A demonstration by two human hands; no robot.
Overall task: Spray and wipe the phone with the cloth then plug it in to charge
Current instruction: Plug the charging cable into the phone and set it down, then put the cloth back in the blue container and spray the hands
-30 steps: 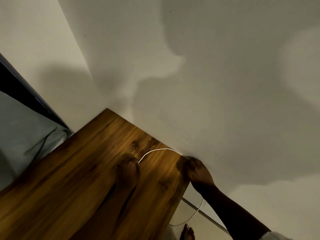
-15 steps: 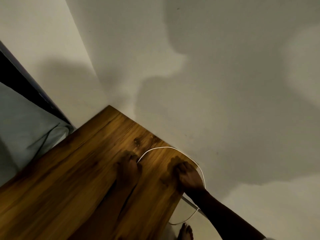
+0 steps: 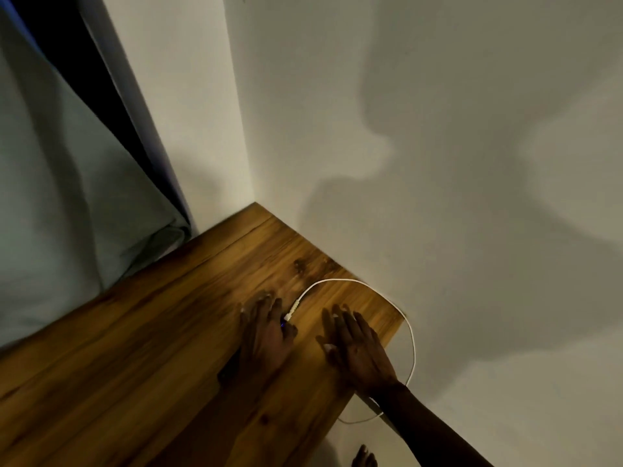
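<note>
Here the left hand (image 3: 266, 335) is lying flat over the phone (image 3: 229, 370) beside the white cable (image 3: 409, 335), while the right hand (image 3: 357, 352) is resting open-fingered, grasping nothing, on the wooden table (image 3: 135, 348).

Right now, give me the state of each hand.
Left hand: laid flat over the phone, fingers spread, gripping nothing.
Right hand: open, flat on the table, empty.

Wooden table (image 3: 141, 348), white cable (image 3: 340, 281), hands flat
</note>
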